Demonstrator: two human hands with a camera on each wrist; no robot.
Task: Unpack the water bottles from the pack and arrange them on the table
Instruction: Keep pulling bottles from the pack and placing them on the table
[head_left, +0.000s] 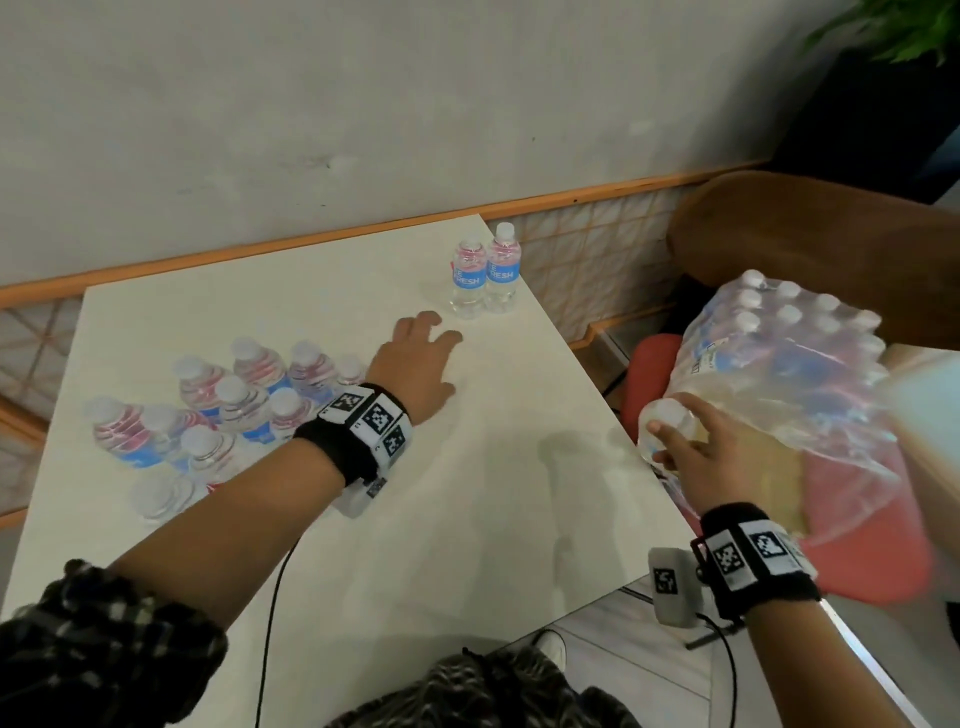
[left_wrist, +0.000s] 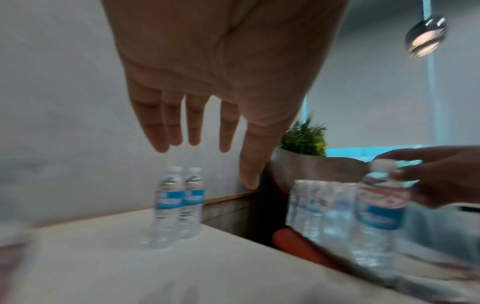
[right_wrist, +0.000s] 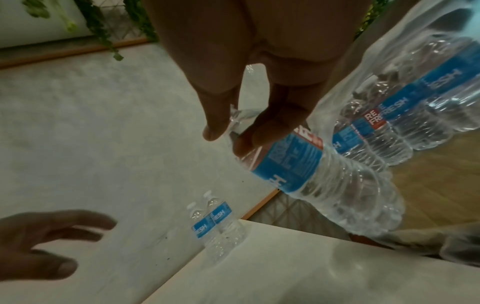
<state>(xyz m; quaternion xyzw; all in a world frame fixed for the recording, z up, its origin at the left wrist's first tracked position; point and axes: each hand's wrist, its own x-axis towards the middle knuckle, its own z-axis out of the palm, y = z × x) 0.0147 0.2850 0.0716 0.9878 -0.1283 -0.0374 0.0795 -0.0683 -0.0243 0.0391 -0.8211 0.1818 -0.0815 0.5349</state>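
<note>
My right hand (head_left: 691, 441) grips a clear water bottle (right_wrist: 314, 176) with a blue label near its neck, just off the table's right edge beside the shrink-wrapped pack (head_left: 795, 374). The same bottle (left_wrist: 376, 216) hangs upright in the left wrist view. My left hand (head_left: 415, 364) hovers over the white table (head_left: 467, 519) with fingers spread and holds nothing; its fingers (left_wrist: 194, 127) point at two upright bottles (head_left: 483, 273) at the far right corner. A cluster of several bottles (head_left: 234, 405) stands at the table's left.
The pack rests on a red seat (head_left: 857, 535) beside a brown chair back (head_left: 810, 239). A wall with an orange rail (head_left: 311, 239) runs behind the table. A potted plant (left_wrist: 303, 139) stands past the far corner.
</note>
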